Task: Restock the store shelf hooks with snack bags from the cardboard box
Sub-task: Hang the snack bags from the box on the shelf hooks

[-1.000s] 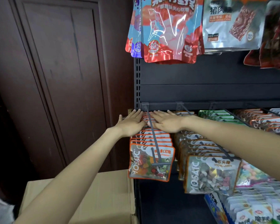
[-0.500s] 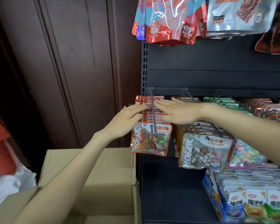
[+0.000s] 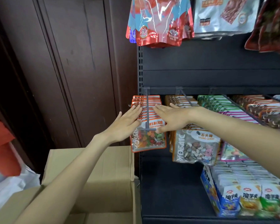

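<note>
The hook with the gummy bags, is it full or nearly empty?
Full. Orange-edged gummy bags fill the hook from back panel to front tip.

Dark wooden door (image 3: pixel 74 70), white plastic bag (image 3: pixel 8 189), red cloth (image 3: pixel 2 143)

Black shelf unit (image 3: pixel 200 75): hooks (image 3: pixel 147 110) carry rows of snack bags (image 3: pixel 148 138); stone candy bags (image 3: pixel 196 146) beside them. Boxed packets (image 3: pixel 249 196) sit on bottom ledge, right.

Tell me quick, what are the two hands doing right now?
Left hand: open, flat fingers resting on the orange gummy candy bags.
Right hand: open, flat on the same bags, holding nothing.
</note>
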`<state>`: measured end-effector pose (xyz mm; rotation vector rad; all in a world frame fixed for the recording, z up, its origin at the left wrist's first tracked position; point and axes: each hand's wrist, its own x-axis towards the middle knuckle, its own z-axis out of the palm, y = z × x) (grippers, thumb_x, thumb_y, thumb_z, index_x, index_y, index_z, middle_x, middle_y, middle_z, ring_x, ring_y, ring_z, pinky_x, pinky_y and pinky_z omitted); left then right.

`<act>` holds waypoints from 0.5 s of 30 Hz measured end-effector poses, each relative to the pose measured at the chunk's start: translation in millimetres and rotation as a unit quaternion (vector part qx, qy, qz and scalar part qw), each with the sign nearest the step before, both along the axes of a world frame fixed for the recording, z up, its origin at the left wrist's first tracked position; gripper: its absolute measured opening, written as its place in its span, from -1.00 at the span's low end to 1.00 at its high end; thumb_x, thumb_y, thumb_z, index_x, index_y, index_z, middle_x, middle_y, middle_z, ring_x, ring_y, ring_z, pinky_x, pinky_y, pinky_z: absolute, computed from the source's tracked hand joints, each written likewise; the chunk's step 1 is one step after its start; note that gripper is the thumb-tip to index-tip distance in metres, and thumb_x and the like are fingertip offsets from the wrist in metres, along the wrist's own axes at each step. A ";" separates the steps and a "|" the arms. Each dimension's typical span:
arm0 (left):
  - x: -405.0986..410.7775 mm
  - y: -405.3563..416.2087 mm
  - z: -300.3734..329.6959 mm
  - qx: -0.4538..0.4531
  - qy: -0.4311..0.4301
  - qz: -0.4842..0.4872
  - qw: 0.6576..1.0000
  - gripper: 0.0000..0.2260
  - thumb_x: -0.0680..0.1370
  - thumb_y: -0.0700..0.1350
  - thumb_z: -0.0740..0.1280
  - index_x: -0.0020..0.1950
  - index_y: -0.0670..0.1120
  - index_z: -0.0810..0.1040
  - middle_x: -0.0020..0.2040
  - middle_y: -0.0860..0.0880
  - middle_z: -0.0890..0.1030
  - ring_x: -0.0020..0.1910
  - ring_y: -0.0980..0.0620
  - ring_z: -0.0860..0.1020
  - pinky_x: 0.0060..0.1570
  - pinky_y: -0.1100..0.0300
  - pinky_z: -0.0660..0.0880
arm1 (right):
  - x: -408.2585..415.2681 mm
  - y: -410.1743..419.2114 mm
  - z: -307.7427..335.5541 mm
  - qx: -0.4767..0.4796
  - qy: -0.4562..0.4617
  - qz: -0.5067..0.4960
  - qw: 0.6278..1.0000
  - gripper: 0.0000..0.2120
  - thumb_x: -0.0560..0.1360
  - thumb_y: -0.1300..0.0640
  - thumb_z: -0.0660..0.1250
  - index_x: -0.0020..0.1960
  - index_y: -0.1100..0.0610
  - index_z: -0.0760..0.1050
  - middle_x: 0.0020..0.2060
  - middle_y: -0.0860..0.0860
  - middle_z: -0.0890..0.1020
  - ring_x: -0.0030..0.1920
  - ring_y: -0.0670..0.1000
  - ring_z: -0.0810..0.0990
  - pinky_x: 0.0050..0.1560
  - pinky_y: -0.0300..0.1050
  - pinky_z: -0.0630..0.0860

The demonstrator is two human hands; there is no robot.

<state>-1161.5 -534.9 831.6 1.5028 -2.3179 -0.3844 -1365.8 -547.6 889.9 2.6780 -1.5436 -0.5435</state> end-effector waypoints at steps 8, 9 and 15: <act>2.8 -1.7 -2.0 -0.020 -0.008 -0.015 1.000 -0.51 0.69 0.05 -0.04 0.58 0.04 -0.13 0.57 0.15 -0.13 0.44 0.33 -0.23 0.46 0.04 -0.31 | 3.6 2.4 -1.4 -0.006 0.004 -0.009 1.000 -0.08 0.56 -0.29 0.11 0.54 0.18 -0.38 0.54 0.09 -0.30 0.54 0.02 -0.30 0.52 0.08 -0.28; 2.9 -1.9 -1.7 -0.022 -0.009 -0.017 1.000 -0.52 0.69 0.05 -0.04 0.58 0.04 -0.12 0.57 0.15 -0.13 0.44 0.34 -0.23 0.46 0.04 -0.31 | 4.6 3.2 -1.0 -0.005 0.006 -0.009 1.000 -0.08 0.56 -0.29 0.11 0.54 0.19 -0.38 0.54 0.09 -0.30 0.54 0.02 -0.30 0.52 0.08 -0.28; 5.6 -3.0 -3.0 -0.071 -0.001 -0.036 0.997 -0.53 0.68 0.05 -0.01 0.57 0.07 -0.05 0.54 0.19 -0.09 0.44 0.34 -0.22 0.45 0.05 -0.32 | 8.8 16.5 10.1 -0.031 0.010 -0.004 0.999 -0.18 0.60 -0.23 0.08 0.56 0.18 -0.31 0.55 0.09 -0.28 0.54 0.03 -0.30 0.53 0.07 -0.27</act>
